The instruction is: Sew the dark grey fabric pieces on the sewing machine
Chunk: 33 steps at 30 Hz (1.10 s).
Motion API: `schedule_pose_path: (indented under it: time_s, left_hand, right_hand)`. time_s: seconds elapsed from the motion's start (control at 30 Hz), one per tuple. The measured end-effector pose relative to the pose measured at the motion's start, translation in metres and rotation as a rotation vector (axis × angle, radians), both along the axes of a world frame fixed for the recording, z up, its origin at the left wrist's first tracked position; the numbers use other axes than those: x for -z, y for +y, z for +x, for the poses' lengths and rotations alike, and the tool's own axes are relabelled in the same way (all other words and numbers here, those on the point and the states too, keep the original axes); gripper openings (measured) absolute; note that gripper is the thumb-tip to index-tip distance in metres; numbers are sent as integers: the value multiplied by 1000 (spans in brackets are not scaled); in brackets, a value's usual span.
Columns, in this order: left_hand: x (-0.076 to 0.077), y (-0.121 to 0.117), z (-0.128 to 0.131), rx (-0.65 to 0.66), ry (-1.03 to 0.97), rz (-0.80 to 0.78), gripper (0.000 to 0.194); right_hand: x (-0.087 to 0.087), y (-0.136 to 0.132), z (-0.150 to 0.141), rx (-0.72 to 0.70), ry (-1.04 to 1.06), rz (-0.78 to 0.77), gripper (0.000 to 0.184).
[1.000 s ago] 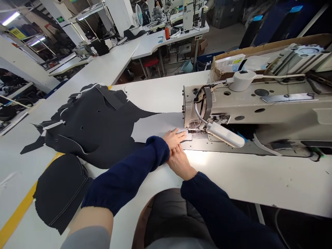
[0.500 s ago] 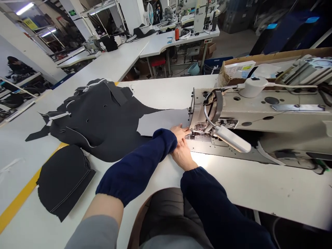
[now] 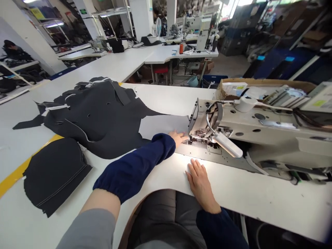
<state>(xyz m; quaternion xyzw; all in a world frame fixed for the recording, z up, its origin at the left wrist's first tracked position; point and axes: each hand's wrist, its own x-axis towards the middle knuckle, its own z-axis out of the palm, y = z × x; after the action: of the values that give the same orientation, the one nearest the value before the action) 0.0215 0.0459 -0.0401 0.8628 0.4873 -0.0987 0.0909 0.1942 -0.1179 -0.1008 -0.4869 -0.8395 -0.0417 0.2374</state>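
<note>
My left hand (image 3: 178, 138) lies with its fingers stretched over the edge of a light grey piece of material (image 3: 158, 126), close to the needle area of the sewing machine (image 3: 275, 135). My right hand (image 3: 201, 183) rests on the white tabletop in front of the machine bed, its fingers extended and nothing held. A large dark grey piece of fabric (image 3: 103, 121) spreads to the left, and the light grey piece overlaps its right side. The machine head hides the right end of the light grey piece. A white lamp (image 3: 228, 144) lights the sewing spot.
A dark stitched panel (image 3: 55, 173) lies at the left on the table. Behind the machine stands a cardboard box (image 3: 220, 90) with assorted items in it. An orange thread spool (image 3: 181, 48) is on a table farther back. A person (image 3: 12, 50) sits far left.
My right hand has left the material by the needle and moved down and right onto the tabletop. My left hand stays on the light grey piece. The camera view has tilted up slightly.
</note>
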Motion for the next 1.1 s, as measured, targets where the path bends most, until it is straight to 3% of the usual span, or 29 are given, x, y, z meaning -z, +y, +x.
schedule_pose_path:
  time_s: [0.17, 0.27, 0.37, 0.47, 0.57, 0.67, 0.73, 0.77, 0.8, 0.9, 0.97, 1.03, 1.1]
  left_hand:
    - [-1, -14, 4, -338, -38, 15, 48]
    - [-7, -15, 3, -406, -58, 17, 46]
    - [-18, -14, -1, -391, -54, -6, 43]
    - [-29, -29, -2, -328, -18, -47, 41]
    - [-30, -76, -7, -212, 34, -114, 36]
    - [-27, -135, -33, 79, -19, -226, 35]
    - [-28, -159, -70, 279, -164, -267, 38]
    - [-30, -164, -93, 273, -221, -241, 40]
    - [-33, -166, -117, 174, -246, -179, 42]
    - [-35, -167, -180, -414, -133, 84, 52]
    - [-24, -175, -200, -685, -84, 120, 63]
    - [-9, -193, -201, -642, -57, 29, 70]
    - [2, -214, -187, -569, -233, 11, 68]
  right_hand:
    - [11, 13, 3, -33, 33, 59, 33]
    - [13, 21, 2, -49, 78, 45, 36]
    - [3, 8, 2, -57, 217, -61, 39]
    - [-15, -33, 4, -67, 477, -356, 39]
    - [-21, -86, 8, 10, 885, -807, 42]
    - [-10, -124, 15, 203, 1417, -1160, 61]
    - [-2, -138, 19, 373, 1625, -1228, 64]
    - [0, -143, 21, 458, 1661, -1228, 61]
    - [-1, -147, 23, 532, 1673, -1209, 58]
    - [-9, -159, 30, 620, 1700, -1107, 53]
    - [-13, -168, 38, 602, 1720, -978, 50]
    - [-10, -176, 58, 620, 1689, -796, 47]
    - [-1, -190, 91, 728, 1608, -583, 49]
